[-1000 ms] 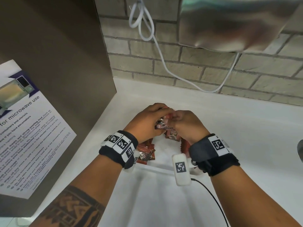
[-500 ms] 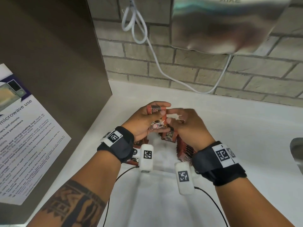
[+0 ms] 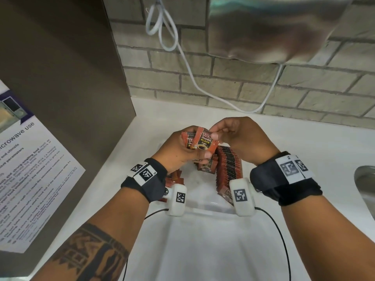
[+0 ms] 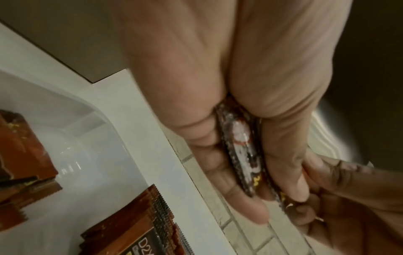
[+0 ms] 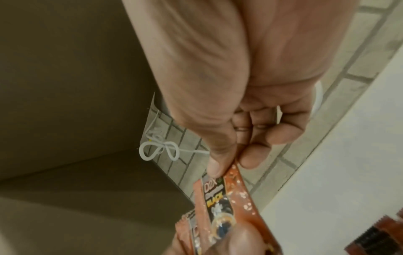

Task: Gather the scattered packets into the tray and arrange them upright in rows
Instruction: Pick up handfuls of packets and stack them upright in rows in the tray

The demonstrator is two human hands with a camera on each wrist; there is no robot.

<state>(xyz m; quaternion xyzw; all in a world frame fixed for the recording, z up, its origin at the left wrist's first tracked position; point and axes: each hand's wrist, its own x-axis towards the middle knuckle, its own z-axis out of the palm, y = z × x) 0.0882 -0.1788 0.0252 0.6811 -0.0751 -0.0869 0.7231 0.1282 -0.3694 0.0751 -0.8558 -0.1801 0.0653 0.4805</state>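
Observation:
My left hand (image 3: pixel 182 153) grips a small stack of red-and-black coffee packets (image 3: pixel 190 139) above the clear tray (image 3: pixel 205 205). My right hand (image 3: pixel 233 132) pinches the top corner of the front packet (image 3: pixel 205 144) between thumb and forefinger; the right wrist view shows that pinch on the packet (image 5: pixel 220 195). In the left wrist view the stack (image 4: pixel 242 155) sits edge-on between thumb and fingers. A row of packets (image 3: pixel 229 167) stands upright along the tray's right side. More packets (image 3: pixel 174 177) lie loose at the tray's left, partly hidden by my left wrist.
The tray sits on a white counter (image 3: pixel 304 151) against a brick wall (image 3: pixel 223 82). A brown panel (image 3: pixel 60 78) with a microwave notice (image 3: pixel 30 169) stands at the left. A metal hand dryer (image 3: pixel 274 27) and its white cable (image 3: pixel 182 57) hang above. A steel sink rim (image 3: pixel 365 183) shows at right.
Both hands have lifted from the tray, and the packets now stand fanned in my left hand. My right hand has moved to pinch the front packet's top corner.

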